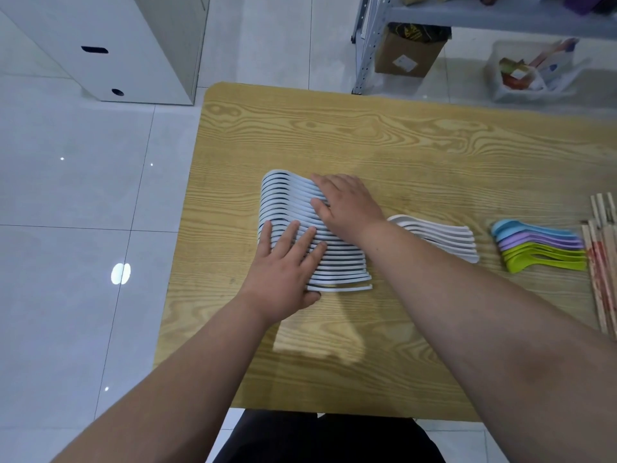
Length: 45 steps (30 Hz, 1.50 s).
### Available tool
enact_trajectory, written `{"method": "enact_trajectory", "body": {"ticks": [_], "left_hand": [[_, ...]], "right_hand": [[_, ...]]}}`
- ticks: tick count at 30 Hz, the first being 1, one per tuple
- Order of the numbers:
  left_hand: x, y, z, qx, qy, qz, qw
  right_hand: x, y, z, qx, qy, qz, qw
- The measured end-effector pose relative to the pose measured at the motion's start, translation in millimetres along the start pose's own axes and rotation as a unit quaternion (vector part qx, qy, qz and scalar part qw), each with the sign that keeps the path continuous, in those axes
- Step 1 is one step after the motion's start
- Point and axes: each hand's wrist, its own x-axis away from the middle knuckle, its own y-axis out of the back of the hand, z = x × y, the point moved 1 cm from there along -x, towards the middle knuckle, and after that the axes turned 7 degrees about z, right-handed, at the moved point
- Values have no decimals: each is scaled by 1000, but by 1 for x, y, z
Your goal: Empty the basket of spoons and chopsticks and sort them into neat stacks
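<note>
Many white spoons [283, 202] lie nested on their sides in one long row near the middle of the table [367, 135], bowls to the left and handles to the right, the row running from far to near. Both hands rest flat on this row with fingers straight and spread, gripping nothing: the left hand [287, 272] presses the near part, its thumb by the nearest spoon, and the right hand [347, 205] covers the far part. Just right of the row, partly under the right forearm, sits a shorter stack of white spoons [444, 237]. Further right lies a stack of coloured spoons [534, 248] in blue, purple and green, and at the right edge a bundle of chopsticks [601, 262]. The table is pale yellow wood with bold grain and a rounded far-left corner. Around it is a glossy floor [83, 195] of large white tiles. A white cabinet [100, 45] stands far left; far right is a metal shelf rack [367, 45], with a cardboard box [410, 51] and a clear bin [534, 71] of oddments beneath.
</note>
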Motion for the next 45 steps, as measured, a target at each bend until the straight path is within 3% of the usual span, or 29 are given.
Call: {"method": "enact_trajectory", "body": {"ticks": [33, 41, 43, 45], "left_hand": [[2, 11, 2, 18, -9, -46, 999], [13, 44, 23, 100, 26, -123, 987], [20, 62, 21, 153, 67, -129, 977], [29, 88, 19, 258, 139, -144, 945]], "right_hand": [[-3, 15, -4, 28, -11, 48, 998], [81, 41, -1, -132, -14, -83, 988], [128, 54, -4, -164, -22, -114, 980], [181, 79, -8, -208, -58, -163, 963]]}}
